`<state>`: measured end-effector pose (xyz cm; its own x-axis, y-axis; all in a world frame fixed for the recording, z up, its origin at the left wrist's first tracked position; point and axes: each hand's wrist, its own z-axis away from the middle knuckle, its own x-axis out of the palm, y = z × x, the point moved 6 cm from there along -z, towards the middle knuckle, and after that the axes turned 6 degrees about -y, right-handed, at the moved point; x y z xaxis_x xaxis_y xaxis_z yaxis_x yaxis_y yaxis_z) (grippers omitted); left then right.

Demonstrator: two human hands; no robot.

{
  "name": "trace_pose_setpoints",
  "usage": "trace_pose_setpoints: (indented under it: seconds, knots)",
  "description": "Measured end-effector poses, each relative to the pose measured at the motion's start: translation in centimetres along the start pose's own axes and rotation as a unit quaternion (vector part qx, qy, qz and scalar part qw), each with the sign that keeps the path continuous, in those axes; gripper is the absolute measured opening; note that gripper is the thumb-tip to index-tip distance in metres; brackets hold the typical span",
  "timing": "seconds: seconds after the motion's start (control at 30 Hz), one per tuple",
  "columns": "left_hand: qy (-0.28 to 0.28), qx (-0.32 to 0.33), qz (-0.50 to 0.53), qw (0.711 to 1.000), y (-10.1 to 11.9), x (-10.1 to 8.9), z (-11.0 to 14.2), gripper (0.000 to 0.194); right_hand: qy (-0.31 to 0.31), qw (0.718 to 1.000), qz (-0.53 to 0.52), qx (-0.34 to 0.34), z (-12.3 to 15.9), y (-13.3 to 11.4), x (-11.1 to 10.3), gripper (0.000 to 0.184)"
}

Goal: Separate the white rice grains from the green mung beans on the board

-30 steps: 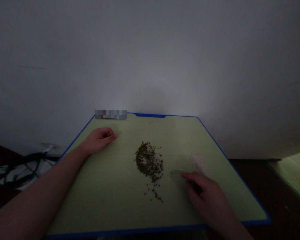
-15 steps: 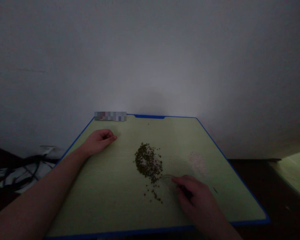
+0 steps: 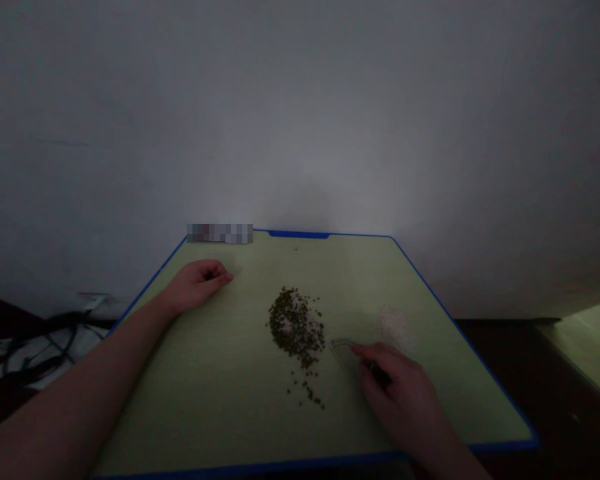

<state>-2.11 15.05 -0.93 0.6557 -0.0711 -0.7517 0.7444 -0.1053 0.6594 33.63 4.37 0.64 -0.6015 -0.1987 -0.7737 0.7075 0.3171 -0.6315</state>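
Dim light; detail is limited. A pale green tabletop (image 3: 220, 400) with a blue edge band runs back to a plain wall (image 3: 300, 113).

The right hand (image 3: 403, 393) rests on the table right of centre, fingers pinched around a thin dark handle; ahead of the fingertips a small clear spoon (image 3: 343, 348) lies low over the surface, its tip just beside the right edge of a heap of small dark green beans (image 3: 296, 327). Whether the spoon touches the beans cannot be told. A trail of loose beans (image 3: 310, 392) runs from the heap toward the near edge. A small whitish pile of grains (image 3: 393, 323) sits just beyond the right hand, apart from the green heap.

The left hand (image 3: 199, 283) lies on the table near the left edge, fingers loosely curled, holding nothing visible, well apart from the beans.

Bare tabletop lies between the left hand and the heap, and between the trail and the near blue edge. The right edge is near the whitish pile. Dark cables (image 3: 35, 347) lie on the floor off the left side.
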Motion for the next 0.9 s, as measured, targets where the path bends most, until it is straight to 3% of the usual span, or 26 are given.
trace_pose_setpoints:
  seconds: [0.17, 0.37, 0.53, 0.9]
  knots:
    - [-0.005, -0.005, 0.01, 1.0, -0.1, 0.1, 0.0, 0.03, 0.021, 1.0, 0.013, 0.015, -0.5, 0.5, -0.9, 0.027]
    - [-0.008, -0.01, 0.002, 1.0, -0.1, 0.1, 0.0, 0.031, -0.027, 1.0, 0.004, -0.007, -0.6, 0.6, -0.5, 0.027]
    - [0.002, -0.014, 0.0, 1.0, -0.1, 0.0, 0.0, 0.033, -0.005, 1.0, 0.008, 0.004, -0.9, 0.7, -0.8, 0.027]
    - [-0.001, -0.011, 0.011, 1.0, 0.1, 0.0, 0.0, 0.03, -0.033, 0.999, -0.013, 0.0, -0.6, 1.4, -0.1, 0.027]
